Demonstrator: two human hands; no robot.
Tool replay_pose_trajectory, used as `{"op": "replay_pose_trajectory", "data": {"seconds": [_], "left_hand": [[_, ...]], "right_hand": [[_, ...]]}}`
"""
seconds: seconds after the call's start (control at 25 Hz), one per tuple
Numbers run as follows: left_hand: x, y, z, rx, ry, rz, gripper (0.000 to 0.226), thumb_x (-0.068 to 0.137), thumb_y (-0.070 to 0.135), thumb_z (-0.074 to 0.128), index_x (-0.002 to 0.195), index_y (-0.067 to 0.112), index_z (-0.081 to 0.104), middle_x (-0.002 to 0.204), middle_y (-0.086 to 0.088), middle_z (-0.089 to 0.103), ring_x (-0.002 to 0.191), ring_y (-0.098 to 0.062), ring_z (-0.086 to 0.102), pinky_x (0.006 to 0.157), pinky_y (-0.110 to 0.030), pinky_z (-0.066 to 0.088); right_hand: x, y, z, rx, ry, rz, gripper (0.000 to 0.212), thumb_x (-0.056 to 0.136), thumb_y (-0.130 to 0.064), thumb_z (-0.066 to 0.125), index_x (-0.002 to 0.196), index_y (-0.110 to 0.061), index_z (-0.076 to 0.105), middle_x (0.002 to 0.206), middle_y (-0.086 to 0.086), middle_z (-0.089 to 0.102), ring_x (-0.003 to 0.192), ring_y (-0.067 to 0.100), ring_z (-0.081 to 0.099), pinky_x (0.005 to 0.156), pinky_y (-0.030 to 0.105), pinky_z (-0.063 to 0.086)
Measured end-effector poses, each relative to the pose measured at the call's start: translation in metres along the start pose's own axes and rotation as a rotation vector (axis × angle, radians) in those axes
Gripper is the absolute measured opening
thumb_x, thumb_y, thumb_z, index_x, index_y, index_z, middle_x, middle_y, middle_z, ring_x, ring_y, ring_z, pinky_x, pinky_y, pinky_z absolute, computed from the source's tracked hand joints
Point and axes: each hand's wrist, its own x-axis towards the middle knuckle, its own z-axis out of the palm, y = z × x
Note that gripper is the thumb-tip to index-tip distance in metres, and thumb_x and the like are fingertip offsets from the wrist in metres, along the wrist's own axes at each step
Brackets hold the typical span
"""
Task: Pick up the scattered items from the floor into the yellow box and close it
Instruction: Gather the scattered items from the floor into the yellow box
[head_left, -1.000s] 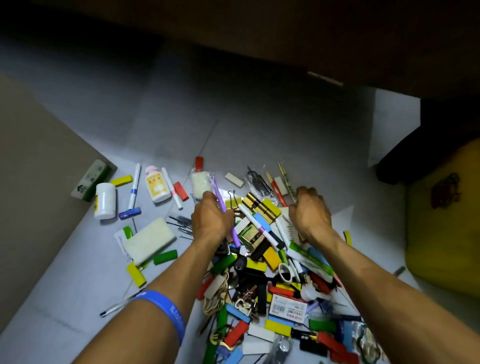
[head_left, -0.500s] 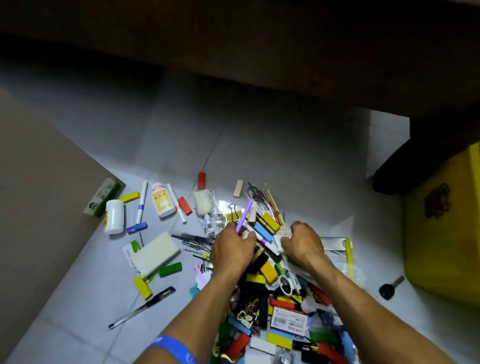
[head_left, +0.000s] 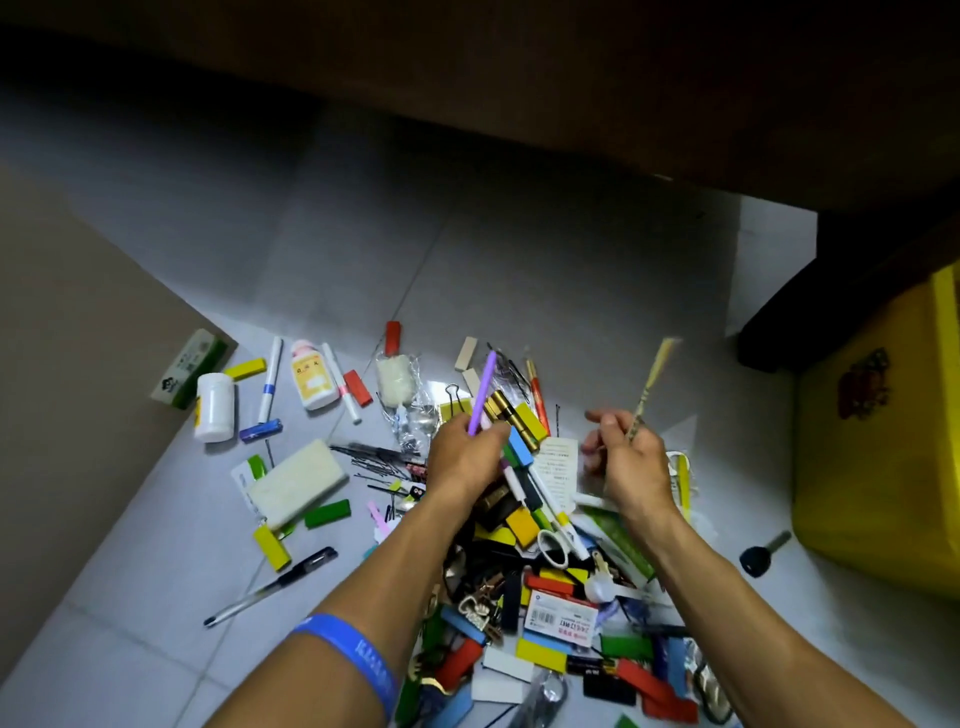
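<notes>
A heap of small items (head_left: 540, 582) covers the grey tiled floor: coloured blocks, pens, clips, cards. Above its far side my left hand (head_left: 462, 457) grips a purple pen (head_left: 482, 389) that points up and away. My right hand (head_left: 631, 457) is raised over the heap and pinches a thin yellowish pencil (head_left: 652, 379), blurred, tilted up to the right. The yellow box (head_left: 878, 441) stands at the right edge, partly out of frame; I cannot see whether it is open.
To the left lie a white bottle (head_left: 214, 408), a glue bottle (head_left: 311, 376), a white sponge block (head_left: 297, 480), markers and a black pen (head_left: 270, 587). A black key (head_left: 761, 556) lies by the box. Dark furniture (head_left: 571, 78) overhangs the far side; a brown panel (head_left: 67, 322) borders the left.
My right hand has lifted off the heap with the yellowish pencil in its fingers. My left hand still holds the purple pen and has risen slightly.
</notes>
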Motion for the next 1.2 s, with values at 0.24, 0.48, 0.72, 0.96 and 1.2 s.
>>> {"op": "replay_pose_trajectory", "data": {"seconds": [0.24,0.48,0.72,0.96,1.2], "left_hand": [[-0.028,-0.001,0.001,-0.464,-0.18,-0.092,0.029,0.087,0.032,0.062,0.099,0.006,0.066,0.065,-0.006,0.067,0.057,-0.02,0.063,0.058,-0.031,0.054],[-0.039,-0.019,0.009,-0.395,0.009,-0.078,0.012,0.083,0.02,0.073,0.083,0.017,0.061,0.068,-0.001,0.071,0.061,-0.016,0.069,0.052,-0.028,0.053],[-0.04,-0.016,0.001,-0.368,0.084,-0.145,0.028,0.089,0.038,0.065,0.085,0.01,0.064,0.075,-0.005,0.069,0.065,-0.02,0.066,0.06,-0.032,0.052],[-0.024,-0.012,-0.025,-0.421,0.057,-0.159,0.022,0.096,0.039,0.059,0.095,0.017,0.055,0.052,-0.003,0.058,0.043,-0.016,0.056,0.044,-0.025,0.046],[-0.028,-0.019,-0.016,-0.35,-0.153,-0.076,0.027,0.07,0.045,0.083,0.076,0.023,0.068,0.055,0.008,0.058,0.043,-0.008,0.048,0.04,-0.02,0.036]], "right_hand": [[-0.059,-0.014,0.043,-0.468,-0.386,-0.028,0.04,0.09,-0.009,0.052,0.126,-0.025,0.05,0.11,0.004,0.065,0.086,0.017,0.064,0.075,0.037,0.056],[-0.07,-0.001,0.036,-0.255,-0.503,0.013,0.066,0.083,0.014,0.043,0.126,-0.033,0.059,0.111,-0.007,0.07,0.06,-0.009,0.062,0.051,0.013,0.047],[-0.061,0.012,0.036,-0.307,-0.379,-0.118,0.027,0.093,-0.011,0.058,0.101,-0.032,0.073,0.107,-0.014,0.073,0.085,-0.004,0.068,0.066,0.007,0.048],[-0.039,0.037,0.021,-1.287,-0.252,-0.288,0.02,0.091,-0.033,0.057,0.102,-0.016,0.056,0.105,0.007,0.064,0.093,0.027,0.058,0.07,0.031,0.04],[-0.05,0.006,0.035,-0.366,-0.136,-0.153,0.023,0.099,-0.036,0.052,0.09,-0.022,0.067,0.075,0.005,0.067,0.059,0.013,0.064,0.057,0.044,0.058]]}}
